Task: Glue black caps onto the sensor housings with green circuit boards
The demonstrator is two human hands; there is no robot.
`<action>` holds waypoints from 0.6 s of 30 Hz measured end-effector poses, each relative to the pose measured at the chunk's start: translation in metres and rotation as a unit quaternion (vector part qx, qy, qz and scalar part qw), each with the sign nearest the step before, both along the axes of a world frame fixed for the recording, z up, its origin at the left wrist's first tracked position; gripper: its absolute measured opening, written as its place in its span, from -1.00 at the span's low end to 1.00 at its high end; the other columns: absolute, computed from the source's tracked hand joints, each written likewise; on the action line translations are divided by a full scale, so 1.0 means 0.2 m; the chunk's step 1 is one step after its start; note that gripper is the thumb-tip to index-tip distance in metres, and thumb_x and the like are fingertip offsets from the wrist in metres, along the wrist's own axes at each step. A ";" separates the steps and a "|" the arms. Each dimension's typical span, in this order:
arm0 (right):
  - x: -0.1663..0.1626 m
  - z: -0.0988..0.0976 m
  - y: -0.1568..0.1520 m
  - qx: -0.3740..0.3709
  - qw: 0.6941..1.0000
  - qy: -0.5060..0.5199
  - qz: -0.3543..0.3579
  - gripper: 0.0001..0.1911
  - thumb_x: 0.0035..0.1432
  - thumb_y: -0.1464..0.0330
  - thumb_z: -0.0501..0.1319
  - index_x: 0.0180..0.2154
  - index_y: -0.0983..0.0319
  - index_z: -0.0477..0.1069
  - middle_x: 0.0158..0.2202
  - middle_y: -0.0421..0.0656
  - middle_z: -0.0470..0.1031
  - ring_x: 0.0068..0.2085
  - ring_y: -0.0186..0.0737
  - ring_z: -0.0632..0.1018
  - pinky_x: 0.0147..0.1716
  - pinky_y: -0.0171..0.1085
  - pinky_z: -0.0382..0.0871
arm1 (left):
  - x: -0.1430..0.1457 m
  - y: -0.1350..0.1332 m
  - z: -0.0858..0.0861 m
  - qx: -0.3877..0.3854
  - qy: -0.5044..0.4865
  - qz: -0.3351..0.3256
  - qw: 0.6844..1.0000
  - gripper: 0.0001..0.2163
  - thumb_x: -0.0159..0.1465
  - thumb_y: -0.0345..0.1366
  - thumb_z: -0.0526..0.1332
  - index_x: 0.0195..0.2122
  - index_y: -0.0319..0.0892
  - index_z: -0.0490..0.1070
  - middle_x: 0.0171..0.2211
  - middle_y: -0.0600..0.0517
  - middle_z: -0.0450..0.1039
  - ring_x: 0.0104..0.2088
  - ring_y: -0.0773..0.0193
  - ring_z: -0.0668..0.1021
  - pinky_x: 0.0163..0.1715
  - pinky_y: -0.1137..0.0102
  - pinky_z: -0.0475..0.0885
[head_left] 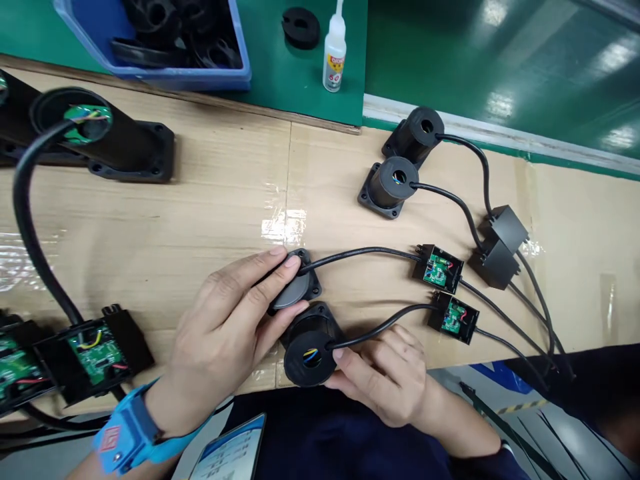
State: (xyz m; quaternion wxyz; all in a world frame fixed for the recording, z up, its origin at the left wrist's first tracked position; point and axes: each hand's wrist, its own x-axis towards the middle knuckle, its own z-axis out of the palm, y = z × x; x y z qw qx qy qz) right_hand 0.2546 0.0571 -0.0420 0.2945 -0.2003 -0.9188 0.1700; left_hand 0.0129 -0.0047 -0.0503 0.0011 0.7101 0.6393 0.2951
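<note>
My left hand [220, 320], a blue strap on its wrist, has fingers and thumb closed around a black flanged housing with a smooth dark grey round top [293, 293]. Beside it, a second black cylindrical housing [305, 363] tilts toward me, coloured wires showing in the round hole of its end. My right hand [385, 373] pinches this one by its side, where the cable enters. A black cable runs right from each housing to an uncovered box with a green circuit board, one upper [440, 268] and one lower [456, 319].
Two similar housings [395, 183] stand behind, cabled to closed black boxes [500, 260]. At left are larger black tubes [130, 147] and open circuit boxes [95, 357]. A blue bin [240, 73] of black parts, a loose black ring [301, 41] and a small glue bottle [334, 63] occupy the green surface.
</note>
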 end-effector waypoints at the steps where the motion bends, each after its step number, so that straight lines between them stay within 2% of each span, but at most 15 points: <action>1: -0.01 0.00 0.00 0.000 1.000 -0.003 0.004 -0.82 0.40 0.29 0.35 -0.04 0.25 0.56 -0.48 -0.26 0.50 -0.43 -0.26 0.44 -0.43 -0.21 0.25 | 0.00 0.01 -0.01 0.006 -0.006 0.004 1.000 -0.30 0.36 -0.31 0.41 0.48 -0.07 0.20 0.24 -0.12 0.51 0.17 0.03 0.62 0.19 0.15 0.59; 4: -0.01 -0.01 0.01 -0.005 1.000 -0.006 0.013 -0.85 0.42 0.27 0.33 -0.18 0.23 0.54 -0.48 -0.26 0.52 -0.44 -0.28 0.45 -0.43 -0.21 0.27 | -0.01 0.02 -0.02 0.006 -0.028 0.018 0.999 -0.26 0.33 -0.31 0.44 0.49 -0.05 0.18 0.23 -0.12 0.53 0.15 0.05 0.63 0.18 0.19 0.59; 6: -0.01 -0.02 0.00 -0.009 1.000 -0.001 0.015 -0.74 0.43 0.29 0.32 -0.36 0.19 0.47 -0.52 -0.28 0.48 -0.48 -0.31 0.41 -0.46 -0.22 0.24 | -0.01 0.02 -0.03 0.002 -0.050 0.023 0.998 -0.25 0.33 -0.30 0.44 0.49 -0.08 0.17 0.24 -0.15 0.52 0.17 0.03 0.62 0.19 0.19 0.59; 8: 0.01 -0.02 -0.01 -0.020 1.000 0.003 0.020 -0.68 0.43 0.33 0.32 -0.43 0.18 0.41 -0.55 -0.30 0.44 -0.50 -0.34 0.39 -0.47 -0.23 0.26 | -0.01 0.01 -0.03 -0.023 -0.087 0.030 0.996 -0.26 0.34 -0.22 0.43 0.48 -0.08 0.16 0.23 -0.14 0.53 0.16 0.01 0.63 0.16 0.16 0.61; 11: 0.04 -0.01 -0.02 -0.037 0.998 0.052 0.008 -0.82 0.39 0.42 0.34 -0.33 0.23 0.47 -0.54 -0.28 0.46 -0.48 -0.33 0.47 -0.46 -0.25 0.37 | 0.00 -0.01 -0.04 -0.045 -0.173 0.056 0.982 -0.20 0.34 -0.16 0.44 0.51 0.04 0.06 0.17 -0.09 0.60 0.10 0.00 0.67 0.09 0.06 0.65; 13: 0.06 0.00 -0.02 -0.027 0.996 0.090 -0.012 -0.89 0.37 0.45 0.35 -0.28 0.27 0.50 -0.54 -0.25 0.47 -0.49 -0.32 0.48 -0.48 -0.26 0.40 | 0.00 -0.01 -0.04 0.002 -0.197 0.051 0.979 -0.09 0.30 -0.28 0.47 0.53 0.14 -0.07 0.10 -0.05 0.64 0.04 0.03 0.69 0.05 0.00 0.64; 16: 0.08 0.00 -0.02 -0.020 0.996 0.090 -0.012 -0.92 0.38 0.42 0.35 -0.23 0.28 0.53 -0.52 -0.24 0.49 -0.49 -0.32 0.50 -0.48 -0.25 0.44 | 0.00 -0.01 -0.03 0.071 -0.157 0.028 0.985 0.02 0.26 -0.48 0.47 0.53 0.25 -0.16 0.04 0.02 0.69 -0.06 0.11 0.72 0.04 0.00 0.60; 18: 0.09 -0.01 -0.02 -0.028 0.996 0.081 -0.003 -0.96 0.35 0.42 0.37 -0.19 0.27 0.55 -0.50 -0.23 0.51 -0.48 -0.31 0.52 -0.47 -0.25 0.47 | 0.01 -0.01 -0.02 0.082 -0.139 0.030 0.986 0.01 0.28 -0.49 0.45 0.53 0.21 -0.19 0.01 0.03 0.70 -0.08 0.12 0.73 0.05 0.01 0.58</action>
